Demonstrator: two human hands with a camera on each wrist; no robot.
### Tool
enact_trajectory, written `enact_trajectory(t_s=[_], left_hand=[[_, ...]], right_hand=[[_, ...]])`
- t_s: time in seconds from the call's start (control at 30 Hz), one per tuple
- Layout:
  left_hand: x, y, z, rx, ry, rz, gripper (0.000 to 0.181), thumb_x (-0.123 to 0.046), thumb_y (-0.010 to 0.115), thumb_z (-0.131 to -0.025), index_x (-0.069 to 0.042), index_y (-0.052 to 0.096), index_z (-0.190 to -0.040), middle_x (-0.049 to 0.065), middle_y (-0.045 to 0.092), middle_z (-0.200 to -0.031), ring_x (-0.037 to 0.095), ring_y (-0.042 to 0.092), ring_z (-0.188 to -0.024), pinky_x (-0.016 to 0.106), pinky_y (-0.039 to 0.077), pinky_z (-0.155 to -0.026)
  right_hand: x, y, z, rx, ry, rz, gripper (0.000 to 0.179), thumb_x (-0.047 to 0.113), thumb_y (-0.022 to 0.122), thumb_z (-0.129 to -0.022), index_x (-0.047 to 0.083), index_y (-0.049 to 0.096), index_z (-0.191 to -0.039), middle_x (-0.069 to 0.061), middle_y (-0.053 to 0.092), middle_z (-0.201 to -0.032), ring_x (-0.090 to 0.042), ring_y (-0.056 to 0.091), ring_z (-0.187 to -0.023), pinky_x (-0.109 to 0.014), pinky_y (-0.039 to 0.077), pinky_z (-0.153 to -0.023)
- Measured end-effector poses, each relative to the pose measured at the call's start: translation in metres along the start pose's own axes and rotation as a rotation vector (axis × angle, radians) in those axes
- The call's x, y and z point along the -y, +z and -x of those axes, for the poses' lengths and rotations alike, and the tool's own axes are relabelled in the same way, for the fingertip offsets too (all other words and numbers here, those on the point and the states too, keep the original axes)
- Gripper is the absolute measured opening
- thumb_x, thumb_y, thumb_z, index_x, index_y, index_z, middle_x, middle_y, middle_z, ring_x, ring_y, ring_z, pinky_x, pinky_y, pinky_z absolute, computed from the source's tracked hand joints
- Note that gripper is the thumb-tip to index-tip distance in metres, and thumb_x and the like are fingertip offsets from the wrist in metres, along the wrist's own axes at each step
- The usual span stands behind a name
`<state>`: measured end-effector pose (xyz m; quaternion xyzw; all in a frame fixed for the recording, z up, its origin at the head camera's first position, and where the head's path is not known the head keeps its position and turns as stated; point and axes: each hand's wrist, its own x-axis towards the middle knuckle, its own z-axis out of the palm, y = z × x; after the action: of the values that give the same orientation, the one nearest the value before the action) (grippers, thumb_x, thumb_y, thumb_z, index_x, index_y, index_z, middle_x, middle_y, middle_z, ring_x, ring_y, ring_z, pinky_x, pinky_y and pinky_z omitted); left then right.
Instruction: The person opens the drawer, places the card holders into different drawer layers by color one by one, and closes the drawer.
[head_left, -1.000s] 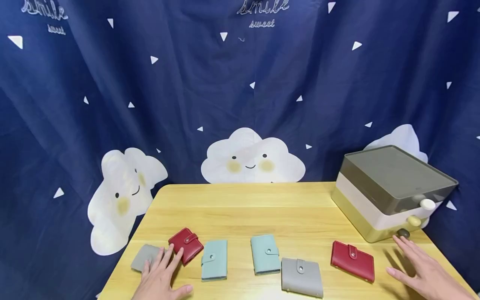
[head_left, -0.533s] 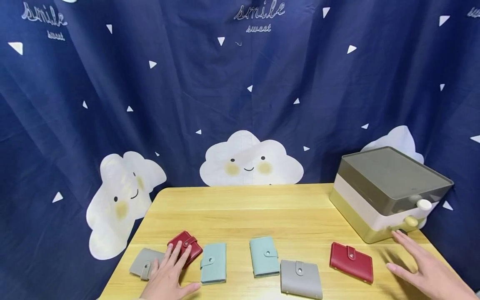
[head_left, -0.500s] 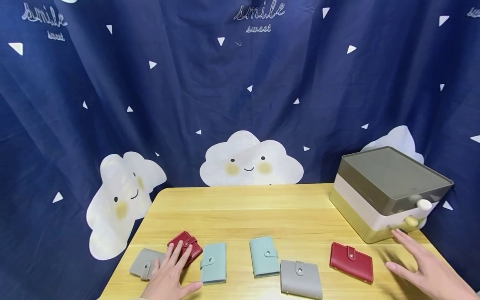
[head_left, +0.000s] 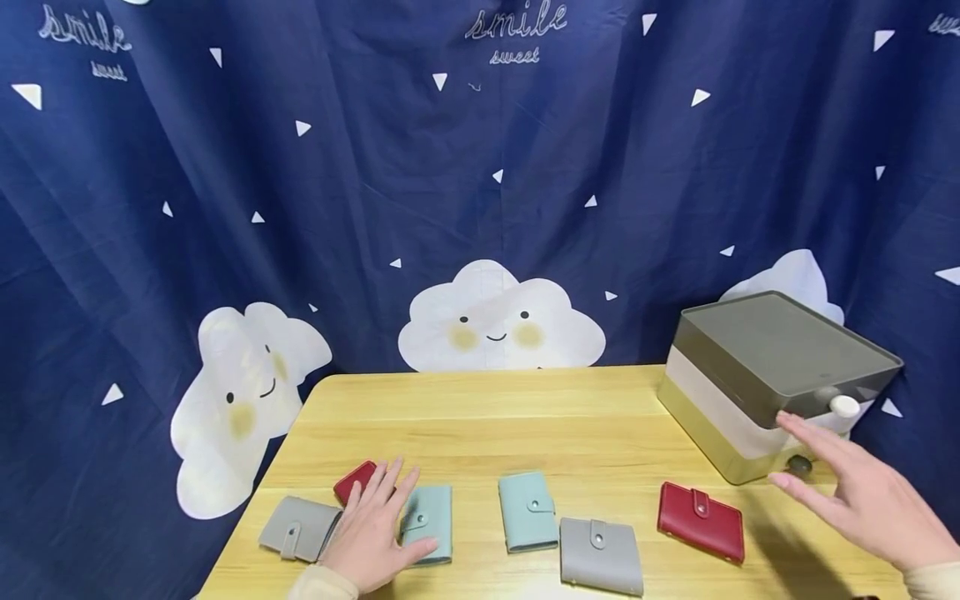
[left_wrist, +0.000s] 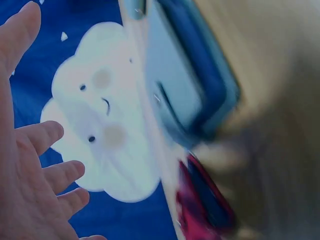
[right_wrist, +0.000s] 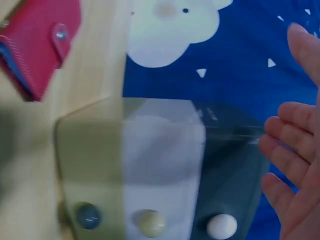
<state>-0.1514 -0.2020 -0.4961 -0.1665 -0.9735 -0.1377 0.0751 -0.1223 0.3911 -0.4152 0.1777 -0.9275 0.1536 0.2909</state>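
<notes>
My left hand (head_left: 375, 533) is held over the left side of the table, fingers spread and holding nothing. It partly covers a small red snap wallet (head_left: 354, 481) and a teal wallet (head_left: 438, 512) in the head view; the left wrist view shows the teal wallet (left_wrist: 175, 75) apart from the fingers. A grey wallet (head_left: 288, 527) lies just left of this hand. My right hand (head_left: 862, 492), extended and holding nothing, hovers before a three-tier drawer box (head_left: 795, 342) with round knobs. A larger red wallet (head_left: 702, 523) lies to its left.
Between the hands, a second teal wallet (head_left: 528, 510) and another grey wallet (head_left: 600, 554) lie on the wooden table (head_left: 487, 425). Behind the table hangs a dark blue curtain (head_left: 375, 167) with clouds. The drawer box stands at the right back edge.
My left hand has moved right, from the left grey and red wallets toward the teal one, uncovering the grey wallet. My right hand has risen in front of the drawer box. The wallets stay put.
</notes>
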Motion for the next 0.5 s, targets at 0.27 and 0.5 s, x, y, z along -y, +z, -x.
enact_trajectory(t_s=[0.27,0.5], left_hand=[[-0.042,-0.010,-0.029,-0.027,0.144,-0.006,0.098,-0.084,0.047,-0.074,-0.023,0.036,-0.149,0.008,0.027,-0.156,0.031,0.020,-0.144,0.066,0.022,-0.106],[-0.088,-0.027,-0.059,-0.016,0.293,-0.024,0.095,-0.082,0.044,-0.078,-0.025,0.029,-0.152,0.004,0.014,-0.160,0.028,0.010,-0.146,0.064,0.018,-0.109]], right_hand=[[-0.027,-0.019,-0.034,-0.037,-0.006,0.023,0.069,0.019,0.084,-0.070,0.002,0.056,-0.131,-0.023,0.058,-0.125,0.010,0.048,-0.090,-0.002,0.025,-0.090],[-0.054,-0.027,-0.059,0.051,0.126,0.028,0.066,0.027,0.072,-0.086,-0.006,0.045,-0.137,-0.034,0.045,-0.135,-0.045,0.034,-0.133,-0.039,0.010,-0.117]])
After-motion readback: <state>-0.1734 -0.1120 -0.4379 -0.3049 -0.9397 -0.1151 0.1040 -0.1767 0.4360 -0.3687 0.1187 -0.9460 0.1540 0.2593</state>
